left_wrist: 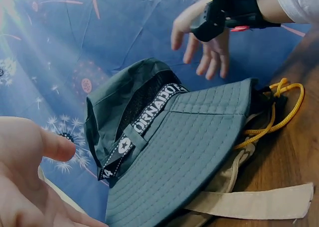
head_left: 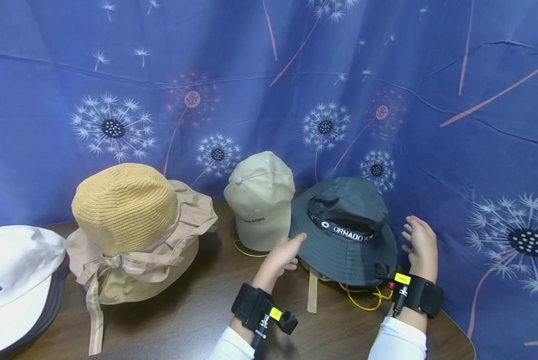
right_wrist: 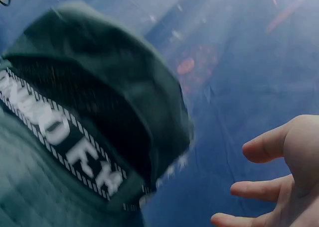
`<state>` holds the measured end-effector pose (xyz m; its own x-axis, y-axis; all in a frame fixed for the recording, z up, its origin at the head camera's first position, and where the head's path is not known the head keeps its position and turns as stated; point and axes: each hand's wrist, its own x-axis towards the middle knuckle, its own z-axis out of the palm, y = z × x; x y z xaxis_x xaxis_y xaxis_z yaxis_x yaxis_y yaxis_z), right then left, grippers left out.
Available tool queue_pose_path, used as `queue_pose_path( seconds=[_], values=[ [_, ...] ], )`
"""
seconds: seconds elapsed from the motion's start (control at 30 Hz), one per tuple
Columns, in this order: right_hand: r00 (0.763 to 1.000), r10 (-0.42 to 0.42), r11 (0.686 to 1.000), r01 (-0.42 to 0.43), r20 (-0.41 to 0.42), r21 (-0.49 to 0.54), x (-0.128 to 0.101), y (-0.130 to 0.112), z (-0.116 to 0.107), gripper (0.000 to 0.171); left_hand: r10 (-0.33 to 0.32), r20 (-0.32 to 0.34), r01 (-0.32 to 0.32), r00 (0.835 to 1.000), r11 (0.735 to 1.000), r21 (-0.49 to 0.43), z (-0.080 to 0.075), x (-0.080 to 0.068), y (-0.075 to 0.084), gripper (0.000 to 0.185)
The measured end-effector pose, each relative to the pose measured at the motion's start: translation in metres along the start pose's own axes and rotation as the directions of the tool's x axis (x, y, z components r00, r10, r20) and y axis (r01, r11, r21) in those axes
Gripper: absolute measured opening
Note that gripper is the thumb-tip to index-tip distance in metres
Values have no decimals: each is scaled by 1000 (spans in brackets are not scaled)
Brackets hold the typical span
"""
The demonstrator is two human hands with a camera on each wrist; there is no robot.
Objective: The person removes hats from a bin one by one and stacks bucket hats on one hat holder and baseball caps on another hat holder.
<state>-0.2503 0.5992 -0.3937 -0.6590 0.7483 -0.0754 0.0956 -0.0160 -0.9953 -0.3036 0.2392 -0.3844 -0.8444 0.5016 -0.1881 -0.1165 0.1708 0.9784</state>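
- The left hand (head_left: 283, 254), low in the centre of the head view, lies with fingers relaxed and a fingertip touching the near-left brim of the dark bucket hat (head_left: 346, 231); it grips nothing.
- The right hand (head_left: 419, 245), lower right of that view, hovers spread and empty just beside the hat's right brim, apart from it.
- The bucket hat sits right of centre on the brown wooden table (head_left: 192, 320). As I judge it, both hands should take the brim at opposite sides together, since the soft woven fabric would sag if lifted from one edge.
- Its crown is crumpled, ringed by a black band with white lettering; a yellow cord (head_left: 363, 298) and a flat tan strap (head_left: 313, 291) trail from beneath, so they could snag.
- Further back stands a smooth beige cap (head_left: 261, 202).
- Left of it, a ribbed yellow knit hat (head_left: 123, 206) rests on a floppy tan sun hat (head_left: 192, 215).
- Behind hangs a blue dandelion-print cloth (head_left: 453, 110).
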Motion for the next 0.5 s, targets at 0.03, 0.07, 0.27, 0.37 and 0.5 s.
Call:
queue_pose_path(
  seconds=[0.03,0.07,0.27,0.37,0.5],
  values=[
    [1000,18,1000,-18,11,9,0,2,-3,61,-6,1,6,1000,1000,-4,0,0,0,81],
    [999,36,999,-37,12,27,-3,4,-5,59,-9,5,9,1000,1000,-7,0,0,-1,82],
    [990,139,987,-138,4,76,-34,-3,-3,56,-32,12,33,999,999,-35,2,1,-4,82],
    [984,180,981,-180,7,71,-26,6,-3,55,-42,16,43,999,998,-47,3,2,-7,82],
    [976,217,975,-216,2,55,7,34,-11,55,-50,28,52,998,996,-66,5,4,-11,82]
  ],
)
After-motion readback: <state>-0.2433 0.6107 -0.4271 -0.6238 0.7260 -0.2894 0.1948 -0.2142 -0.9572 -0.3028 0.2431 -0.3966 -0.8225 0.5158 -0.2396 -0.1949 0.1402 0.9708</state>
